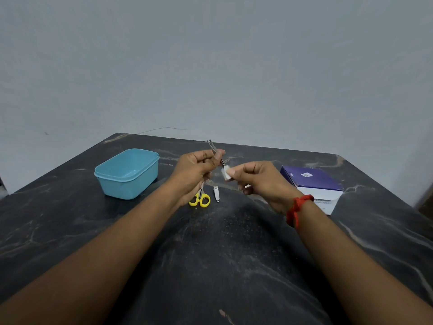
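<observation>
My left hand (194, 170) holds metal tweezers (214, 148) between thumb and fingers, raised above the dark table. The tweezers slant down to the right, and their lower end meets a small white pad (226, 173). My right hand (262, 181) pinches that pad between thumb and forefinger. A red thread is tied around the right wrist. Both hands hover over the middle of the table, close together.
A light blue plastic tub (127, 172) stands open at the left. Yellow-handled scissors (201, 199) and a small nail clipper (216, 194) lie under the hands. A purple and white box (314, 184) sits at the right. The dark marbled table (222, 266) ends at a grey wall.
</observation>
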